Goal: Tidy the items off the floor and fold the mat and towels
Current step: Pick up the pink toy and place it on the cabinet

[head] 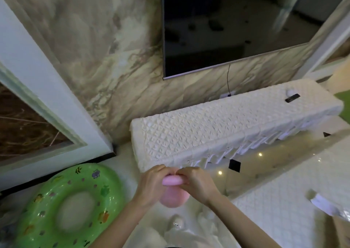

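No text, label, brand, number or sign can be read anywhere; the green swim ring (70, 208) carries only small printed animal figures, with no words among them.

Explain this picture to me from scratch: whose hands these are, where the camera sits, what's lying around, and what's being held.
There is no machine here. A person wears a wide-angle camera on the head, looking down at their own hands. The left hand and right hand meet at the middle and together pinch a soft pink item; what exactly it is, I cannot tell. Beyond them stands a low cabinet under a white textured cover, below a dark wall-mounted TV. On the glossy floor to the left lies a green swim ring.
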